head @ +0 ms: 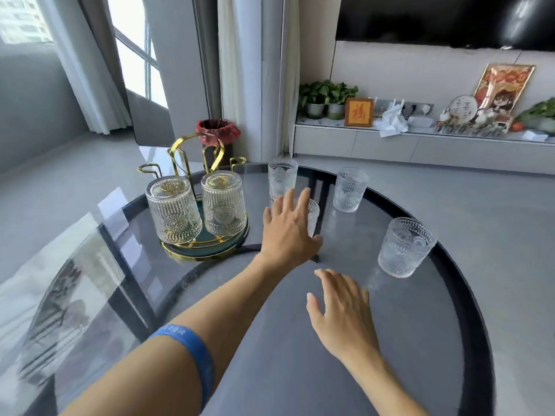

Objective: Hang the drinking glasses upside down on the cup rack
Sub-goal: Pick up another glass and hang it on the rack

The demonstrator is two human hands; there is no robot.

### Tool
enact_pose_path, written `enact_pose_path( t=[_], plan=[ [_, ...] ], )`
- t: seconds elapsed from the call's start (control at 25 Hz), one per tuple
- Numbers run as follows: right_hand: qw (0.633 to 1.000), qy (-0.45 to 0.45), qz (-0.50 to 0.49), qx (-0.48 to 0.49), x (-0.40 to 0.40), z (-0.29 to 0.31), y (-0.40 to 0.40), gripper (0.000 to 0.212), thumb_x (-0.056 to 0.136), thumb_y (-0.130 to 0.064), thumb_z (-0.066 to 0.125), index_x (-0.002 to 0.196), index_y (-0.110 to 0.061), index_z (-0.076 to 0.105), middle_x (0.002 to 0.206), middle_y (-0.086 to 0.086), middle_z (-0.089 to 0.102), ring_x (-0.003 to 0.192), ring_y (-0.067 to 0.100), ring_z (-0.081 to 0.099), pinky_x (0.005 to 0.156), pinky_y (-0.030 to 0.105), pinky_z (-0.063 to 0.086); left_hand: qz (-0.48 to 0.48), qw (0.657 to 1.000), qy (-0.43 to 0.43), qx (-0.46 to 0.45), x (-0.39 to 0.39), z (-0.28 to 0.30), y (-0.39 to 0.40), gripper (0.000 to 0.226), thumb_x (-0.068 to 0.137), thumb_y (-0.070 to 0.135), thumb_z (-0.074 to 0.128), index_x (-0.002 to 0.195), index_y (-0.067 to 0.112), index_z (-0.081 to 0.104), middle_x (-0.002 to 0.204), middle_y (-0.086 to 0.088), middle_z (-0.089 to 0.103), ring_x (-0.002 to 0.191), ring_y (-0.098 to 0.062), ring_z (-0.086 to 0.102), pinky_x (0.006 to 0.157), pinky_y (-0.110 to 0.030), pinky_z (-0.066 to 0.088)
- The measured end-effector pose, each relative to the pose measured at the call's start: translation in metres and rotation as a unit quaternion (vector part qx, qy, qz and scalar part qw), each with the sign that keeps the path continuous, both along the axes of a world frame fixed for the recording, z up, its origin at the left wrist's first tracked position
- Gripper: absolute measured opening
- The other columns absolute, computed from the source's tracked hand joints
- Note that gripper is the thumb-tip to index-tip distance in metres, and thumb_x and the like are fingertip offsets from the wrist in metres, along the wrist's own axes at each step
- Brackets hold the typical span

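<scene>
A gold wire cup rack (pixel 183 148) on a dark green round base stands at the table's far left. Two ribbed glasses (pixel 172 210) (pixel 222 202) hang upside down on its near prongs. Upright glasses stand on the table: one at the back (pixel 281 175), one further right (pixel 349 189), one near the right edge (pixel 404 246). Another glass (pixel 313 216) is mostly hidden behind my left hand (pixel 288 229), whose spread fingers reach over it. My right hand (pixel 341 312) hovers flat and open above the table, holding nothing.
The round glass table (pixel 300 370) has a dark rim. Behind the rack stands a bin with a red liner (pixel 217 132). A low white cabinet (pixel 420 145) with plants and ornaments runs along the far wall under a television.
</scene>
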State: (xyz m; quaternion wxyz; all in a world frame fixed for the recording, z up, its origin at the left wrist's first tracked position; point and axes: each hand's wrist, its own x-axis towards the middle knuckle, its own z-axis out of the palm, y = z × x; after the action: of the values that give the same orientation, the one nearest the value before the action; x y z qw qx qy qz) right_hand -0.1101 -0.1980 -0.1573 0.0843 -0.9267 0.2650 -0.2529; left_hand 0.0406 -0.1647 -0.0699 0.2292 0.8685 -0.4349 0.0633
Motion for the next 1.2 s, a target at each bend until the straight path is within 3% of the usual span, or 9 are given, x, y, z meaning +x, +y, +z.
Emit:
enact_pose_path(
  t=[0.28,0.44,0.52,0.68,0.76,0.88,1.0,1.08,1.2],
  plan=[
    [0.999,-0.011,0.003,0.04,-0.001,-0.001,-0.004,0.045,0.083,-0.031,0.061,0.124,-0.015,0.058,0.115,0.005,0.067,0.101,0.032,0.059,0.086,0.045,0.042,0.071,0.992,0.105,-0.022,0.018,-0.007,-0.013,0.097,0.072,0.046,0.075,0.149,0.02,0.023,0.134,-0.015,0.049,0.12,-0.038,0.051,0.098,-0.048,0.042],
    [0.946,-0.132,-0.012,0.296,-0.005,0.013,-0.009,0.046,0.088,-0.037,0.062,0.131,-0.029,0.046,0.125,-0.002,0.063,0.115,0.022,0.055,0.095,0.039,0.038,0.038,0.985,0.141,-0.09,0.001,-0.005,0.003,0.098,0.064,0.046,0.078,0.148,0.025,0.03,0.13,-0.007,0.052,0.115,-0.028,0.055,0.092,-0.038,0.045],
    [0.841,-0.222,-0.029,0.493,-0.005,0.031,-0.012,0.046,0.091,-0.043,0.059,0.133,-0.038,0.042,0.132,-0.004,0.059,0.119,0.015,0.055,0.096,0.034,0.038,0.011,0.972,0.184,-0.146,-0.011,0.002,0.017,0.098,0.064,0.049,0.078,0.148,0.029,0.032,0.126,0.002,0.051,0.111,-0.018,0.056,0.087,-0.028,0.042],
    [0.478,-0.345,0.078,0.804,0.008,0.078,-0.009,0.044,0.089,-0.053,0.056,0.123,-0.026,0.064,0.125,0.007,0.067,0.109,0.035,0.066,0.091,0.052,0.052,-0.04,0.952,0.219,-0.209,-0.029,0.036,0.036,0.091,0.062,0.052,0.077,0.143,0.032,0.04,0.114,0.012,0.051,0.104,-0.008,0.056,0.086,-0.023,0.043],
    [0.419,-0.359,0.111,0.826,0.022,0.1,0.0,0.049,0.089,-0.05,0.058,0.124,-0.016,0.063,0.121,0.019,0.068,0.107,0.038,0.066,0.082,0.048,0.057,-0.07,0.951,0.207,-0.22,-0.031,0.057,0.046,0.087,0.064,0.046,0.081,0.14,0.032,0.042,0.114,0.013,0.051,0.106,-0.008,0.056,0.091,-0.027,0.046],
    [0.41,-0.387,0.114,0.818,0.043,0.13,0.01,0.044,0.088,-0.043,0.061,0.119,-0.012,0.062,0.117,0.023,0.068,0.101,0.037,0.069,0.073,0.042,0.059,-0.097,0.955,0.189,-0.207,-0.017,0.083,0.067,0.087,0.065,0.044,0.084,0.14,0.03,0.042,0.121,0.009,0.052,0.106,-0.009,0.057,0.092,-0.029,0.047],
    [0.437,-0.398,0.114,0.799,0.062,0.15,0.011,0.047,0.083,-0.038,0.07,0.12,-0.011,0.06,0.115,0.024,0.068,0.094,0.037,0.071,0.077,0.043,0.059,-0.125,0.955,0.216,-0.159,0.016,0.104,0.091,0.091,0.068,0.068,0.071,0.145,0.032,0.038,0.144,0.005,0.046,0.127,-0.011,0.046,0.104,-0.032,0.039],
    [0.471,-0.407,0.1,0.776,0.074,0.162,0.007,0.051,0.081,-0.036,0.072,0.124,-0.012,0.059,0.118,0.023,0.067,0.09,0.037,0.072,0.077,0.044,0.059,-0.082,0.981,0.149,-0.095,0.053,0.117,0.102,0.092,0.076,0.079,0.05,0.15,0.026,0.034,0.158,-0.002,0.031,0.142,-0.02,0.031,0.113,-0.042,0.027],
    [0.539,-0.407,0.068,0.734,0.093,0.184,-0.002,0.045,0.083,-0.032,0.072,0.123,-0.014,0.058,0.125,0.017,0.063,0.084,0.032,0.074,0.073,0.044,0.06,0.017,0.999,-0.016,0.031,0.117,0.13,0.116,0.078,0.095,0.064,0.033,0.152,0.011,0.027,0.162,-0.012,0.021,0.147,-0.028,0.021,0.118,-0.047,0.019]
  ],
)
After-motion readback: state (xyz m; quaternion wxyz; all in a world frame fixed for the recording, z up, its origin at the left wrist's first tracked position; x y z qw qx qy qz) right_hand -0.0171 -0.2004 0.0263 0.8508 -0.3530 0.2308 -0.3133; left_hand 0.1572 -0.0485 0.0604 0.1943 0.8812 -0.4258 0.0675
